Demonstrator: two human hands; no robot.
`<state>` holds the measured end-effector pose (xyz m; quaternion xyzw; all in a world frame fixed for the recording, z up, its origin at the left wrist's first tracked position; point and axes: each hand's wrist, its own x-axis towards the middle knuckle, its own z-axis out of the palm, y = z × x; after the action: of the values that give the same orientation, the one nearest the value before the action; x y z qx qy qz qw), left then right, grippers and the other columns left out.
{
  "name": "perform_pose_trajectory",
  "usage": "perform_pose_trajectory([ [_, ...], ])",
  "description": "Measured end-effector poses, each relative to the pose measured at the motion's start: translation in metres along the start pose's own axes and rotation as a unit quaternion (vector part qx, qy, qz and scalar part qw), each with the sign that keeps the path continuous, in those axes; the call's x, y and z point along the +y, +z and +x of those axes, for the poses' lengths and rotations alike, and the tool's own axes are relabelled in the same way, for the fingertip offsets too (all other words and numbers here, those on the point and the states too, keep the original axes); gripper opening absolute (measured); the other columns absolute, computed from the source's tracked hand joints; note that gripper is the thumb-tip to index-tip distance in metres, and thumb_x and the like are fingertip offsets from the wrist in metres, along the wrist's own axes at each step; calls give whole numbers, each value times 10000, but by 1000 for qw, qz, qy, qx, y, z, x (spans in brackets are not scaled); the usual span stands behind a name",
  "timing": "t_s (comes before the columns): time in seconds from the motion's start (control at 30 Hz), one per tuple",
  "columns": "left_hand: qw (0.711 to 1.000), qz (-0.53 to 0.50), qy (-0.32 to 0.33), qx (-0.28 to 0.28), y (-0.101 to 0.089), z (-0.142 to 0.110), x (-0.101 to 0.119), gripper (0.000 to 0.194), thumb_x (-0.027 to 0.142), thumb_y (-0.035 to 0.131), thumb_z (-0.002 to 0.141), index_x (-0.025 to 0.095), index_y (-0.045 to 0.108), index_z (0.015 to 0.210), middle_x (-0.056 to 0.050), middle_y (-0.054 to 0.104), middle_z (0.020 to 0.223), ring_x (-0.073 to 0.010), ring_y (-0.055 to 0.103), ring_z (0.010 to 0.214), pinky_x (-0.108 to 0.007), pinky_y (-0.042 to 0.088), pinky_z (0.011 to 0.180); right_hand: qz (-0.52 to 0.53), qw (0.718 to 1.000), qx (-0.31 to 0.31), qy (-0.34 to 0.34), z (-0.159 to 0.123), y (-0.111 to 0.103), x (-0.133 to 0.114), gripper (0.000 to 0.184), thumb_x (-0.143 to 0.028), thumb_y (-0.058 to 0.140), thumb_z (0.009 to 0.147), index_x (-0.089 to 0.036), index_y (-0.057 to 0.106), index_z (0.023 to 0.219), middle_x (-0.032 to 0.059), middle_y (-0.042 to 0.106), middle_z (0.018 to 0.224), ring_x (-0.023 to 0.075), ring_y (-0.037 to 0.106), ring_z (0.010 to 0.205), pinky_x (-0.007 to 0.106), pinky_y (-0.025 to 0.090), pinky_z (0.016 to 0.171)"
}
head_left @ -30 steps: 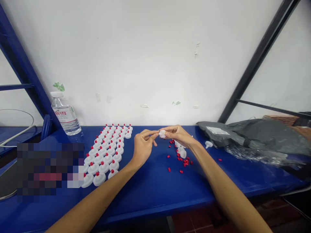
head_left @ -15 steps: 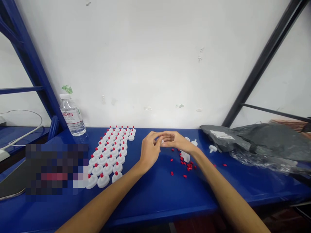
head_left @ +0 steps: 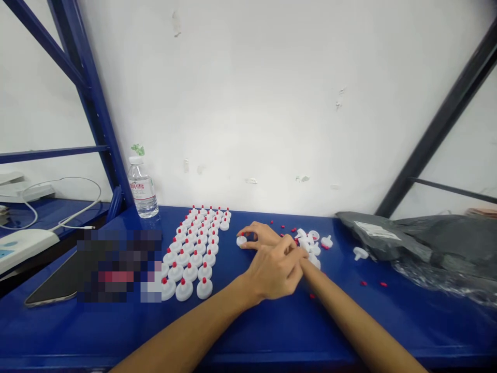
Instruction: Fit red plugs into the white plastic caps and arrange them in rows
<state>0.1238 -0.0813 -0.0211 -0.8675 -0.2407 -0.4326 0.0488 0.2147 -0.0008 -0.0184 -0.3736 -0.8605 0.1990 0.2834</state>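
My right hand [head_left: 261, 235] reaches left under my left arm. Its thumb and fingers pinch a round white plastic piece [head_left: 241, 241] with a red cap on top, held at or just above the table. My left hand [head_left: 276, 265] crosses over my right wrist with its fingers curled in; whatever they may hold is hidden. Left of my hands, white pieces with red caps [head_left: 190, 272] stand upright in rows. Beyond my left hand lies a loose pile of white pieces with stems [head_left: 313, 248], with small red caps [head_left: 294, 230] scattered around it.
The blue table [head_left: 248, 331] meets a white wall. A water bottle [head_left: 143, 189] stands at the back left, near a phone [head_left: 52, 284] and a white power strip [head_left: 29, 247]. Dark plastic bags [head_left: 419, 233] lie at the right. One loose white piece [head_left: 360, 253] lies near them.
My hands were together over the table; now they cross. My right hand has moved left with the capped white piece, my left hand right towards the pile. The camera view has turned left.
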Motion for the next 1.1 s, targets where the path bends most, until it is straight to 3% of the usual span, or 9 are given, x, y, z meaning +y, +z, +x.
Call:
perform_pose_trajectory([
  [0.13, 1000, -13, -6, -17, -1, 0, -1, 285, 147, 467, 865, 161, 657, 1077, -76, 584, 967, -163, 599, 765, -265, 499, 613, -13, 1000, -1, 2, 15, 18, -5, 294, -450, 742, 799, -373, 679, 1075, 63, 686, 931, 250, 639, 819, 399, 502, 792],
  [0.23, 1000, -1, -20, -12, -1, 0, -2, 272, 156, 483, 861, 175, 665, 1062, -76, 592, 982, -175, 601, 772, -301, 513, 662, -17, 999, 29, -26, 6, 22, -5, 193, -469, 713, 841, -345, 681, 984, 44, 679, 895, 236, 631, 807, 390, 502, 790],
  [0.33, 1000, 12, -18, -10, 0, -1, -3, 246, 172, 495, 860, 186, 667, 1035, -75, 606, 986, -190, 603, 802, -340, 523, 737, -23, 998, 17, -59, -1, 24, -1, 142, -434, 697, 874, -317, 693, 955, 27, 673, 940, 214, 626, 848, 360, 507, 825],
  [0.47, 1000, 5, -15, -14, 1, -1, -1, 238, 175, 488, 860, 191, 664, 1020, -66, 602, 968, -176, 594, 783, -312, 513, 699, -36, 997, 3, -67, 2, 28, 9, 224, -370, 728, 864, -285, 691, 1067, 21, 658, 1022, 186, 610, 873, 347, 508, 854],
  [0.67, 999, 10, -31, -18, 0, 0, -2, 233, 163, 487, 841, 190, 671, 980, -65, 595, 954, -171, 576, 758, -314, 504, 703, -77, 995, 35, -50, 7, 37, 16, 226, -346, 679, 911, -257, 676, 1118, 35, 644, 1045, 181, 616, 940, 352, 488, 920],
  [1.1, 999, -8, -30, -22, 1, 0, 0, 193, 148, 496, 844, 186, 655, 947, -57, 576, 945, -165, 571, 761, -312, 506, 711, -106, 994, 3, -21, 11, 38, 18, 297, -364, 649, 917, -297, 664, 1207, 41, 619, 1078, 180, 618, 872, 351, 519, 838],
])
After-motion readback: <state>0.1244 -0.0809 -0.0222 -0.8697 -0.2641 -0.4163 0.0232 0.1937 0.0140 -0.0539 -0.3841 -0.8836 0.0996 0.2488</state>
